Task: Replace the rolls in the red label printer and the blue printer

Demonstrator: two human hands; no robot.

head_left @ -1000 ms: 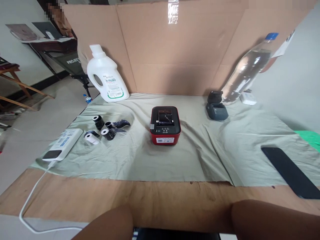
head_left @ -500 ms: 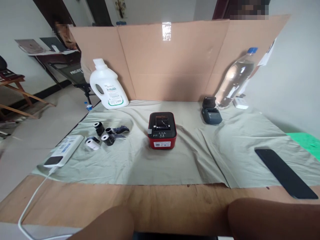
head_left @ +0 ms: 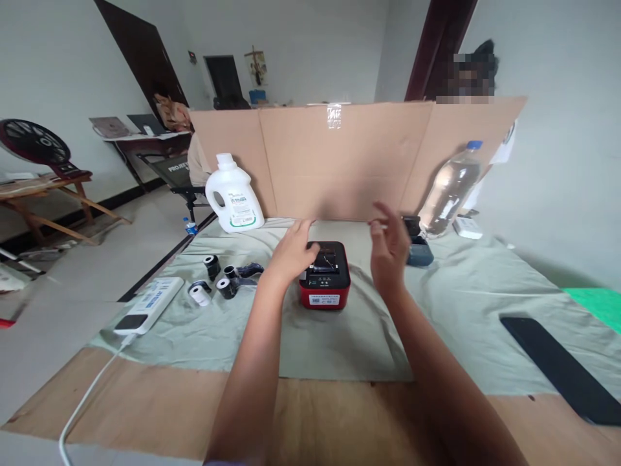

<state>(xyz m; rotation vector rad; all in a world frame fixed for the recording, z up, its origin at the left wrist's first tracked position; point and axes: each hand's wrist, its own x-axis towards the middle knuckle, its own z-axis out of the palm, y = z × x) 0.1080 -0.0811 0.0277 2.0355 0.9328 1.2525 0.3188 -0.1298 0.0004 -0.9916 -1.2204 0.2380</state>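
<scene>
A red and black box-shaped device, which looks like a small label printer (head_left: pixel 326 285), sits on the cloth in the middle. My left hand (head_left: pixel 290 254) is at its left side, fingers stretched forward and the thumb over the top's left edge; whether it touches is hard to tell. Off to the printer's right, my right hand (head_left: pixel 389 252) is raised with fingers apart, slightly blurred and holding nothing. Behind that hand, partly covered by it, is a small dark device (head_left: pixel 420 252) with its lid up. Several small rolls (head_left: pixel 226 288), black and white, lie left of the printer.
A cardboard sheet (head_left: pixel 339 162) stands at the back, with a white jug (head_left: pixel 234 197) and a tilted water bottle (head_left: pixel 449 191) before it. A white power strip (head_left: pixel 150 304) lies at left, a black phone (head_left: pixel 557 366) at right. A person sits beyond the cardboard.
Both forearms have reached forward from the bottom edge, bringing my hands to either side of the printer. The view has tilted up, showing more of the room.
</scene>
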